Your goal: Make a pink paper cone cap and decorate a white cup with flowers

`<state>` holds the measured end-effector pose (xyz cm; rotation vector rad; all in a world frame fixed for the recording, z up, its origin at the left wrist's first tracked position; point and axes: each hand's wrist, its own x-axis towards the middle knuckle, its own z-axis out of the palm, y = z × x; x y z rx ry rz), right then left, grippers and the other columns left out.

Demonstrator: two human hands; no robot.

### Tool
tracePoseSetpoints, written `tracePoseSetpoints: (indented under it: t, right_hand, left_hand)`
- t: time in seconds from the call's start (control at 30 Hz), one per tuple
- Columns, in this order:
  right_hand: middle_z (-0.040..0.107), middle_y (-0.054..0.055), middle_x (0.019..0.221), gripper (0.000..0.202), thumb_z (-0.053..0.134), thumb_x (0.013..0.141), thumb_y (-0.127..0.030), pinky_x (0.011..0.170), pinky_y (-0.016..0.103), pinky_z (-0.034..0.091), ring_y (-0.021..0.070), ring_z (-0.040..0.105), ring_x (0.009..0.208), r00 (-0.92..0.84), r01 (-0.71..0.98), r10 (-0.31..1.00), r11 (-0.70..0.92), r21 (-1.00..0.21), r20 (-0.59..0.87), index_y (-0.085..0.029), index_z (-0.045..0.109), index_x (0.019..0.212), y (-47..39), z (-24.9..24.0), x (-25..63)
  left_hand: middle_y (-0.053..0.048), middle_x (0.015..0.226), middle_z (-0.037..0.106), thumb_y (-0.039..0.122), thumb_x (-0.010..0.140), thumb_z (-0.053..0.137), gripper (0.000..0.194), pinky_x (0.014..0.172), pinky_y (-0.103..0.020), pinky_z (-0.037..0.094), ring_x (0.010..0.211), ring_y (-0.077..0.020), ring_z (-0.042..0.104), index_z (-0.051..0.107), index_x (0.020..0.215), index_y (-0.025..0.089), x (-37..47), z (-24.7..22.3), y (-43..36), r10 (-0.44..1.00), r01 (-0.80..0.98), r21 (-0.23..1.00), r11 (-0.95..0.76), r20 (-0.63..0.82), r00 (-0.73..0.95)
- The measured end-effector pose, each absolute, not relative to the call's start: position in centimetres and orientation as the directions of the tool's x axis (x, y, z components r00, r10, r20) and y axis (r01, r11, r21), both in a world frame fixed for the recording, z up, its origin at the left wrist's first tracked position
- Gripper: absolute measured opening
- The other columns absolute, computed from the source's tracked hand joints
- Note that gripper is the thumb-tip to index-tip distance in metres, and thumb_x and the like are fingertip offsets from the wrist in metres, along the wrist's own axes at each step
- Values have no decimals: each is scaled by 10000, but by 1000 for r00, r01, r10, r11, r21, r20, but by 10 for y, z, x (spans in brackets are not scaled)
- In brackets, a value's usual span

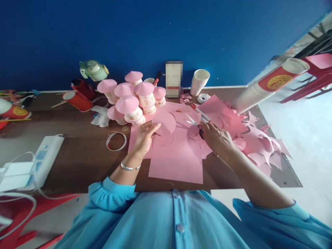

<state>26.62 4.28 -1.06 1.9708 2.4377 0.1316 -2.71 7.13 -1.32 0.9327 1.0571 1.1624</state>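
Between the thumb and fingers of my left hand (145, 136) is a round pink paper disc (165, 121), held a little above the pink sheets. My right hand (216, 138) is closed round the dark handles of a pair of scissors (193, 121). The blades are parted and point left toward the disc, apart from it. Beneath both hands lie pink paper sheets (176, 166), some with curved cuts. To the left of the disc stand several patterned paper cups topped with pink paper cones (127, 104).
Pink offcuts (261, 145) pile up at the table's right edge beside a leaning stack of paper cups (272, 84). A white cup (199, 82) and a tape roll (203, 98) stand at the back. A wire coil (116, 141) and power strip (48, 160) lie left.
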Motion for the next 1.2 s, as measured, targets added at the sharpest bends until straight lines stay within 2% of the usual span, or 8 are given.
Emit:
tracePoseSetpoints:
  t: [0.17, 0.4, 0.57, 0.7, 0.8, 0.93, 1.07, 1.2]
  right_hand:
    - [758, 123, 994, 263, 501, 1012, -278, 616, 313, 354, 274, 674, 970, -59, 993, 998, 55, 109, 33, -175, 643, 1208, 52, -5, 270]
    - [710, 150, 1114, 241, 580, 973, -286, 634, 319, 363, 307, 606, 1091, -134, 985, 991, 136, 104, -20, -162, 690, 1149, 70, -2, 286]
    - [674, 166, 1192, 345, 567, 983, -288, 730, 336, 441, 310, 613, 1117, -215, 972, 974, 220, 79, -74, -145, 643, 1287, 78, -3, 296]
    - [659, 173, 1291, 478, 571, 981, -290, 779, 339, 464, 323, 621, 1162, -214, 971, 969, 225, 81, -126, -168, 533, 1442, 72, 2, 298]
    - [677, 156, 1289, 498, 563, 984, -288, 787, 347, 472, 333, 619, 1189, -200, 971, 969, 216, 100, -144, -194, 513, 1470, 67, 5, 295]
    - [698, 145, 1233, 429, 492, 1021, -281, 770, 350, 472, 327, 614, 1199, -207, 972, 970, 219, 90, -127, -193, 565, 1434, 62, 2, 289]
    - [687, 131, 1265, 385, 476, 1024, -259, 770, 351, 467, 317, 619, 1176, -229, 969, 967, 237, 71, -115, -239, 625, 1379, 58, -1, 284]
    - [664, 166, 1243, 351, 434, 1039, -286, 773, 370, 462, 358, 606, 1183, -218, 975, 971, 222, 23, -98, -208, 724, 1221, 57, 4, 275]
  left_hand:
    - [-8, 755, 712, 487, 735, 848, 330, 536, -230, 521, 633, -137, 648, 751, 829, 185, -25, -17, 72, 984, -154, 972, 179, -178, 20]
    - [21, 704, 648, 476, 729, 836, 340, 500, -211, 474, 547, -99, 556, 697, 842, 188, -25, -37, 80, 980, -122, 975, 185, -174, 92]
    - [27, 764, 650, 441, 738, 827, 320, 539, -200, 470, 608, -101, 575, 673, 882, 201, -27, -43, 82, 984, -140, 979, 147, -131, 118]
    - [28, 822, 664, 415, 728, 832, 327, 569, -202, 482, 619, -88, 563, 666, 910, 199, -27, -41, 83, 984, -166, 978, 127, -103, 144]
    - [20, 853, 681, 405, 708, 842, 356, 587, -208, 496, 631, -88, 567, 676, 942, 194, -26, -40, 84, 987, -183, 978, 99, -73, 145]
    - [15, 837, 679, 406, 718, 840, 354, 560, -195, 472, 611, -79, 564, 682, 946, 185, -26, -38, 83, 986, -173, 984, 53, -23, 166]
    - [10, 847, 687, 464, 715, 843, 447, 516, -191, 456, 588, -79, 566, 680, 1032, 194, -27, -33, 80, 988, -107, 993, 39, -23, 152]
    - [1, 869, 706, 474, 700, 868, 479, 493, -191, 453, 593, -89, 598, 670, 1038, 199, -23, -26, 78, 993, -99, 995, 17, -5, 118]
